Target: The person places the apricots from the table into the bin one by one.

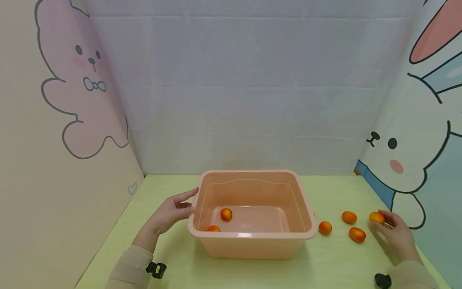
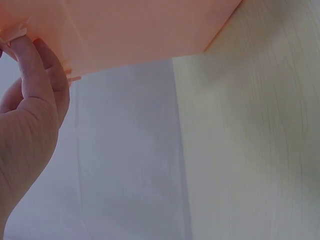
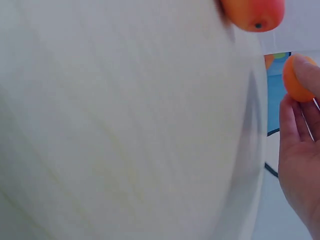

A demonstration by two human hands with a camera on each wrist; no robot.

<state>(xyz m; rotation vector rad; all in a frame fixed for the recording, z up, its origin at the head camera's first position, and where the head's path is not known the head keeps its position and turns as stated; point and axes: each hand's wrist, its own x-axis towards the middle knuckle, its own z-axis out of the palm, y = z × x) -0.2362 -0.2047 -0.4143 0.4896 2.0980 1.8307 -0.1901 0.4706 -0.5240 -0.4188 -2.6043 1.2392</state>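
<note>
A pink plastic basin stands in the middle of the table, with two round orange-red fruits inside. My left hand grips its left rim, fingers bent at the edge in the left wrist view. On the far right my right hand pinches an orange fruit between thumb and fingers. In the right wrist view this fruit is held up at the fingertips. Left of that hand lie an oval fruit, a redder one and a rounder one.
A pale yellow-green wood-grain table lies under everything. A white cloth backdrop rises at its far edge. Cartoon-printed panels flank it on both sides. Part of another fruit peeks out behind the basin's right side.
</note>
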